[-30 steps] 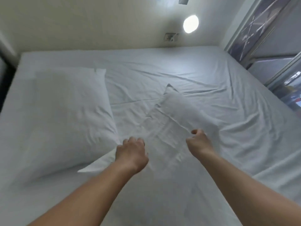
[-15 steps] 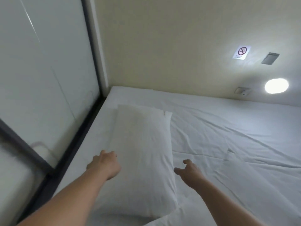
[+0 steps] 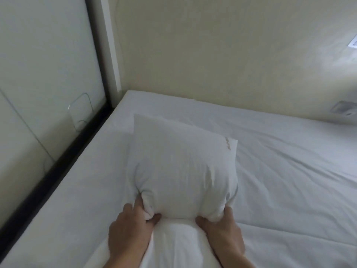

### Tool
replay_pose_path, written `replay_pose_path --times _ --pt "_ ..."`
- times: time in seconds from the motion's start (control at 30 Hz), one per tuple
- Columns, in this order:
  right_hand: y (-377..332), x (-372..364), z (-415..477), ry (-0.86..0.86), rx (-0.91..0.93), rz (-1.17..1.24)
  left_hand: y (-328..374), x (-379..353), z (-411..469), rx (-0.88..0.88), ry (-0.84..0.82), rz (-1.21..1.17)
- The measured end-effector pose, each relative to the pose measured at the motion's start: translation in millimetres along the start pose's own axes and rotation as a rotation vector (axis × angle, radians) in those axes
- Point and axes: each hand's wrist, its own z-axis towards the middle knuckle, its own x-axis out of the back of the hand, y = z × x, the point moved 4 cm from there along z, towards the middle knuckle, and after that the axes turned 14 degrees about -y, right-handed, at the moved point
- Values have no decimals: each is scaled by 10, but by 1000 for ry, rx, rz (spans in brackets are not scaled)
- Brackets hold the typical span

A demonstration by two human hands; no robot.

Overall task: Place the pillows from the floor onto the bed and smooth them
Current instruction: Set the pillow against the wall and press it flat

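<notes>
A white pillow (image 3: 181,167) lies on the white bed (image 3: 289,180), near the bed's far left corner. My left hand (image 3: 131,227) pinches the pillow's near left corner, fingers dug into the fabric. My right hand (image 3: 222,227) grips the near right corner. The near edge is bunched and lifted between the two hands, so the pillow bulges upward. Its far end rests on the sheet close to the wall. A second pillow is out of view.
A cream wall (image 3: 212,55) runs along the bed's far side. A pale glossy panel (image 3: 38,93) with a black frame (image 3: 63,161) borders the bed's left edge. A wall socket (image 3: 343,110) sits at far right.
The view has swung left from the second, flatter pillow to the left pillow. Both hands, which hovered with nothing in them, have closed on this pillow's near corners and bunched it up.
</notes>
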Motion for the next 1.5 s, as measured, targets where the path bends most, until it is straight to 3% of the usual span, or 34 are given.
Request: replay_pose_path --times 0.1,0.23,0.33,0.4,0.53,0.7,0.77,1.0,1.2,1.23,1.3,1.33,1.37,1.43,1.5 --pt "-580 265 -21 178 176 -37 222 602 95 -255 253 -2" --pt "-1606 756 -3 421 420 118 506 1723 493 -401 623 -37" --pt "-2152 922 74 467 534 173 583 2249 745 -444 759 -60" --pt "-2355 903 207 421 515 96 527 2339 935 -396 704 -40" --pt "-2414 704 625 215 245 -107 133 2170 1416 -7 330 131" --pt "-2059 -163 846 -127 122 -271 -29 1313 1737 -56 -69 109" --pt "-1840 -470 878 -131 68 -270 -111 903 1849 -55 -175 74" --pt "-1749 -620 1217 14 3 -244 -102 530 2369 -115 -196 60" --pt "-1711 -686 899 -72 142 -133 -324 865 2304 -116 -380 143" --pt "-1702 -665 836 -93 120 -156 -309 1024 2255 -104 -317 146" --pt "-1730 -535 756 -32 80 -297 -123 1347 2132 -118 52 114" --pt "-1783 -465 767 40 116 -373 27 1435 2080 -172 217 97" --pt "-1841 -416 795 91 190 -430 183 1433 2044 -247 280 97" --pt "-1930 -396 905 59 297 -453 279 1204 2048 -254 147 95" --pt "-1855 -402 1107 -58 178 -281 -6 877 2105 -23 -58 -37"
